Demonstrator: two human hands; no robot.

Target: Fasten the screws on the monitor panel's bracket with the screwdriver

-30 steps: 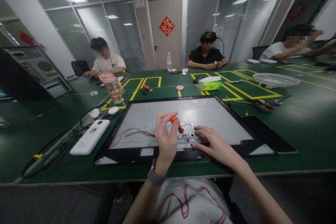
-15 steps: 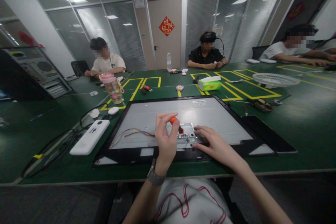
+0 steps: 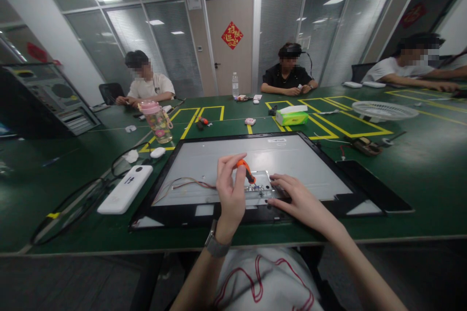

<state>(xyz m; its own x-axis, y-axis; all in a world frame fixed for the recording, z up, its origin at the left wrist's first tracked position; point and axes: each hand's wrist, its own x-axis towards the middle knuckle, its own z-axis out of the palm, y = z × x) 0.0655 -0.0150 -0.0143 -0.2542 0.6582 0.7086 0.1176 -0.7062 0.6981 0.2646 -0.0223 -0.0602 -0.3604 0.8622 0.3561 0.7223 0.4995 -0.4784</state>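
Observation:
A monitor panel (image 3: pixel 292 155) lies face down on the green table (image 3: pixel 419 175), its grey metal back up. My left hand (image 3: pixel 229 194) is closed round the orange handle of a small screwdriver (image 3: pixel 243 167), whose tip points down at a small circuit board (image 3: pixel 260 187) near the panel's front edge. My right hand (image 3: pixel 297 199) rests flat on the panel just right of that board, fingers spread and pressing it. Thin red and white wires (image 3: pixel 182 184) run left from the board across the metal back.
A white box-shaped device (image 3: pixel 126 189) and black cables (image 3: pixel 73 204) lie left of the panel. Behind it stand a pink bottle (image 3: pixel 157 122), a green tissue box (image 3: pixel 292 116) and a white fan grille (image 3: pixel 385 110). Three other people sit at the far side. A computer case (image 3: pixel 44 99) stands at the left.
The screwdriver handle has shifted slightly between my left fingers, tilting a little more upright. My right hand stays in place. A person at the far right lowered an arm.

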